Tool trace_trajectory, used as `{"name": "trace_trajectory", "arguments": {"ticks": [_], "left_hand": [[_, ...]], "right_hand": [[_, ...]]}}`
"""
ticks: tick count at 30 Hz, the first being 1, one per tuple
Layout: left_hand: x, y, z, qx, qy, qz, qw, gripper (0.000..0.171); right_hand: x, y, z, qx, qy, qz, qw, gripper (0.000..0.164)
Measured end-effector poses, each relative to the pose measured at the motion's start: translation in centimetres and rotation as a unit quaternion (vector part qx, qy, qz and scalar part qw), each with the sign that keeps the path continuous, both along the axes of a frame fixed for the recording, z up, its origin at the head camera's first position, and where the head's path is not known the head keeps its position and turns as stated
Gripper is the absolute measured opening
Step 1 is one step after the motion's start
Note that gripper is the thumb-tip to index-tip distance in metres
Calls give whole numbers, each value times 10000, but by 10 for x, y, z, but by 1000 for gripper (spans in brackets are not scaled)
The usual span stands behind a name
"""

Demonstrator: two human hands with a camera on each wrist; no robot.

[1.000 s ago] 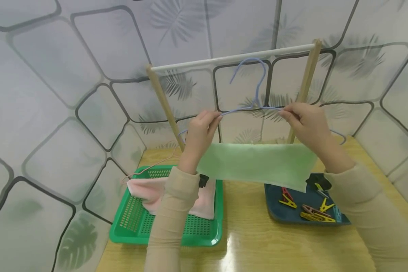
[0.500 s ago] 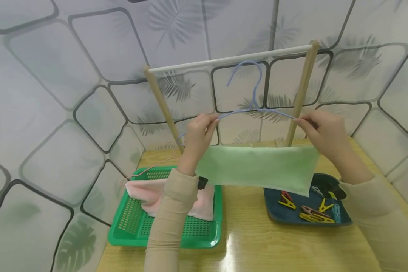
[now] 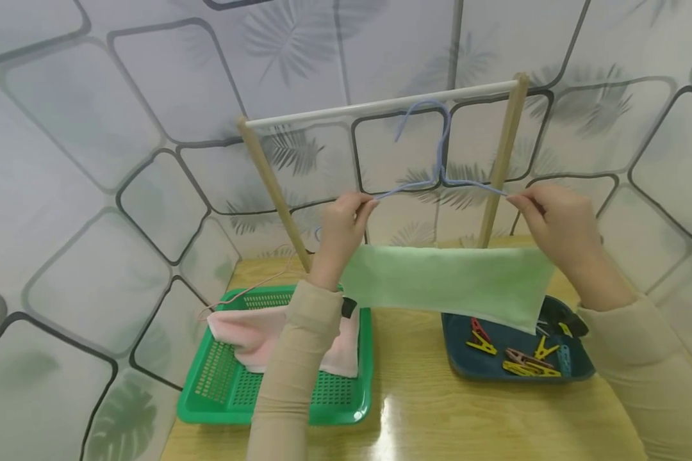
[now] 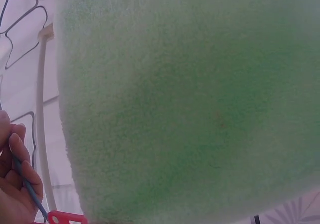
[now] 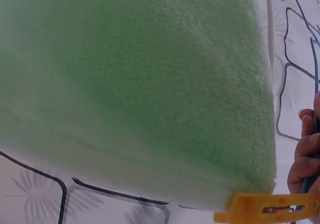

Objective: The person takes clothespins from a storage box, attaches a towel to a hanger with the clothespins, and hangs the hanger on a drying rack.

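Note:
A blue wire clothes hanger (image 3: 440, 163) is held up in front of the rack, its hook overlapping the white rod in the head view. My left hand (image 3: 341, 234) pinches its left arm, and my right hand (image 3: 562, 224) pinches the right arm. Below hangs a light green towel (image 3: 446, 282), stretched between the two sides. A red clothespin (image 4: 67, 217) shows at the towel's edge in the left wrist view. On the opposite edge, a yellow-orange clothespin (image 5: 270, 208) appears in the right wrist view. Curled fingers (image 5: 306, 159) surround the hanger wire there.
A rack with a white rod (image 3: 380, 105) and wooden posts stands at the back of the wooden table (image 3: 409, 410). At left, a green basket (image 3: 219, 413) holds a pink towel (image 3: 250, 333) and a pink hanger (image 3: 248, 291). Several clothespins (image 3: 527, 368) lie in a dark blue tray (image 3: 464, 365) at right.
My right hand has slid outward along the hanger's right arm. The hanger and green towel have shifted slightly right, while my left hand keeps its pinch on the left arm.

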State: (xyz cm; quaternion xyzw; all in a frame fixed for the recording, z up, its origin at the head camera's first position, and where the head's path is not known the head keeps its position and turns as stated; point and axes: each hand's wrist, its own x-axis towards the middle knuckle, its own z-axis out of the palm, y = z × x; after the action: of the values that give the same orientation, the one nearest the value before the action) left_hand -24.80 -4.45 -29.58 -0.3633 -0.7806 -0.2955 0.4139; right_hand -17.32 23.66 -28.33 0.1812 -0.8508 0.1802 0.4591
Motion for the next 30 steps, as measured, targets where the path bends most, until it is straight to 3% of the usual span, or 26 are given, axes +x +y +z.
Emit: {"name": "trace_trajectory", "arguments": {"ticks": [4, 11, 16, 20, 24, 30], "left_hand": [[-4, 8, 2, 2, -144, -132, 9998, 16], [-16, 23, 8, 101, -406, -80, 9991, 17], [-25, 31, 13, -3, -823, -51, 9966, 18], [-35, 37, 21, -524, -1222, 441, 9901, 25], [-46, 43, 28, -1119, -1692, 907, 9750, 35], [-59, 54, 37, -1299, -2042, 1213, 9627, 39]], "right_hand": [[-1, 7, 1, 18, -104, -209, 9997, 17], [-4, 15, 8, 73, -131, -502, 9986, 22], [-9, 22, 14, 209, -270, -677, 9971, 24], [-15, 27, 22, 297, -499, -807, 9950, 25], [-22, 32, 29, 404, -897, -1014, 9900, 28], [-33, 38, 41, 494, -1496, -1322, 9786, 34]]}}
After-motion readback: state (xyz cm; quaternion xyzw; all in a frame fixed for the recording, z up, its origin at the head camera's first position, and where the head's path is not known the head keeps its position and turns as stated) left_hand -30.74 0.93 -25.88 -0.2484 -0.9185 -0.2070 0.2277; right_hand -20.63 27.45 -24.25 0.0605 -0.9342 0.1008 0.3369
